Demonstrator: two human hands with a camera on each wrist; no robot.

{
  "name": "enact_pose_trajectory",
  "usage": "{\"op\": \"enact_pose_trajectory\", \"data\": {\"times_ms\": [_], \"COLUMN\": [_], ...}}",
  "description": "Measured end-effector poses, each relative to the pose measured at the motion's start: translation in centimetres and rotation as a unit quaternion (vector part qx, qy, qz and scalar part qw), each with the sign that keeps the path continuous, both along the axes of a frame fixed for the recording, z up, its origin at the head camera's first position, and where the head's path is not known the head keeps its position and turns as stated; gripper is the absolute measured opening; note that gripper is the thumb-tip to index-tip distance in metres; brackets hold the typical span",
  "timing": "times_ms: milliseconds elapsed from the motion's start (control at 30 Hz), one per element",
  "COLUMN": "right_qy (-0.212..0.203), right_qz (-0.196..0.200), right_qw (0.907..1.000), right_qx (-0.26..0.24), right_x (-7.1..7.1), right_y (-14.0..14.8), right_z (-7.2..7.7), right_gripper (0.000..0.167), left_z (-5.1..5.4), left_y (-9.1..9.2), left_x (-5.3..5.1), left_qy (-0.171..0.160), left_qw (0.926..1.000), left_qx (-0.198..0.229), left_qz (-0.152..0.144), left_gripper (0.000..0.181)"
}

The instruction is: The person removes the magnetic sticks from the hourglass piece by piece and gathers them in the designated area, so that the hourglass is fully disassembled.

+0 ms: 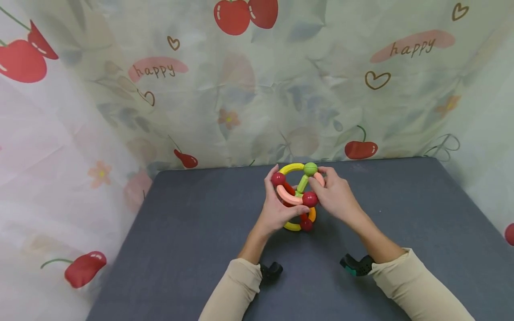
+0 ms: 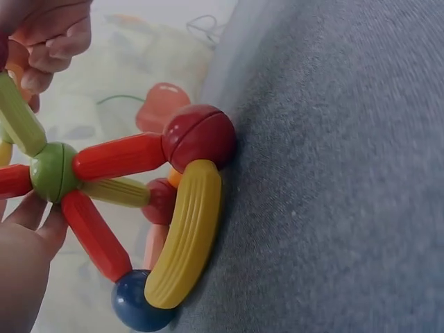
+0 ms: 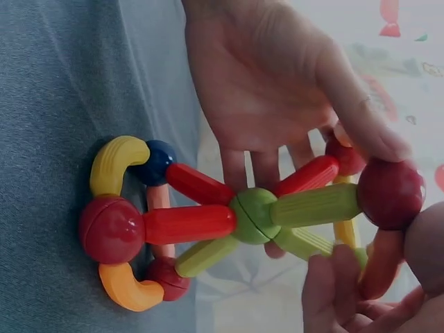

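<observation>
A toy frame of balls and sticks, like a magnetic building set, stands on the table with a green ball point(image 3: 255, 215) at its middle. Straight red and green sticks spread from that ball to an upper and a lower ring. My left hand point(image 1: 279, 211) holds the frame, its thumb by a dark red ball point(image 3: 392, 194) of the upper ring and fingers behind the middle. At the upper ring's right side, my right hand point(image 1: 337, 194) pinches a curved pink stick point(image 1: 319, 179) between a green ball point(image 1: 310, 169) and the dark red ball. Fingers partly hide that stick.
The lower ring has a curved yellow stick point(image 2: 187, 236), a blue ball point(image 2: 141, 300) and a curved orange stick point(image 3: 128, 288). A dark grey cloth covers the table point(image 1: 192, 249). Behind it hangs a printed curtain point(image 1: 261, 89). Black wrist devices sit at both sleeves.
</observation>
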State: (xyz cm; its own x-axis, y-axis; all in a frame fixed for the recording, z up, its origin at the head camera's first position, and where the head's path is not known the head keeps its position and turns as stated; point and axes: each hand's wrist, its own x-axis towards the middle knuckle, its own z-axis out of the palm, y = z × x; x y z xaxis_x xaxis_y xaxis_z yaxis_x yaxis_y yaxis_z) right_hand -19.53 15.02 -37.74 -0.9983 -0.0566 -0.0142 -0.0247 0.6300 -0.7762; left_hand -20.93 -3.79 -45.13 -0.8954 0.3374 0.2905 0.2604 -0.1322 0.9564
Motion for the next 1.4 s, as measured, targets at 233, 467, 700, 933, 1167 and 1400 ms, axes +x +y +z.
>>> {"op": "enact_pose_trajectory", "data": {"times_ms": [233, 467, 700, 933, 1167, 1400], "right_qy": [0.051, 0.095, 0.087, 0.075, 0.116, 0.099], "right_qz": [-0.015, 0.018, 0.084, 0.105, 0.063, 0.008], "right_qw": [0.9986, 0.9935, 0.9881, 0.9854, 0.9783, 0.9724], "right_qx": [0.003, 0.061, 0.095, 0.111, 0.160, 0.211], "right_x": [0.3, -0.1, -0.7, -0.7, 0.6, 2.0], "right_y": [0.1, 1.6, 4.0, 6.3, 13.6, 21.0], "right_z": [-0.3, 0.1, 0.0, -0.6, -3.8, -7.3], "right_gripper": [0.052, 0.045, 0.050, 0.049, 0.033, 0.038], "left_z": [-0.2, -0.1, 0.2, 0.2, 0.4, 0.5], "left_y": [0.6, 0.6, 0.3, 0.1, -0.1, -0.4], "left_x": [-0.1, -0.2, -0.4, -0.5, -0.5, -0.4], "left_qy": [-0.002, 0.000, -0.012, -0.016, -0.027, -0.035], "left_qw": [1.0000, 0.9998, 0.9994, 0.9991, 0.9990, 0.9987], "left_qx": [0.003, -0.010, -0.029, -0.035, -0.034, -0.038], "left_qz": [0.003, 0.015, 0.013, 0.016, 0.005, 0.004], "left_gripper": [0.101, 0.101, 0.099, 0.100, 0.100, 0.100]}}
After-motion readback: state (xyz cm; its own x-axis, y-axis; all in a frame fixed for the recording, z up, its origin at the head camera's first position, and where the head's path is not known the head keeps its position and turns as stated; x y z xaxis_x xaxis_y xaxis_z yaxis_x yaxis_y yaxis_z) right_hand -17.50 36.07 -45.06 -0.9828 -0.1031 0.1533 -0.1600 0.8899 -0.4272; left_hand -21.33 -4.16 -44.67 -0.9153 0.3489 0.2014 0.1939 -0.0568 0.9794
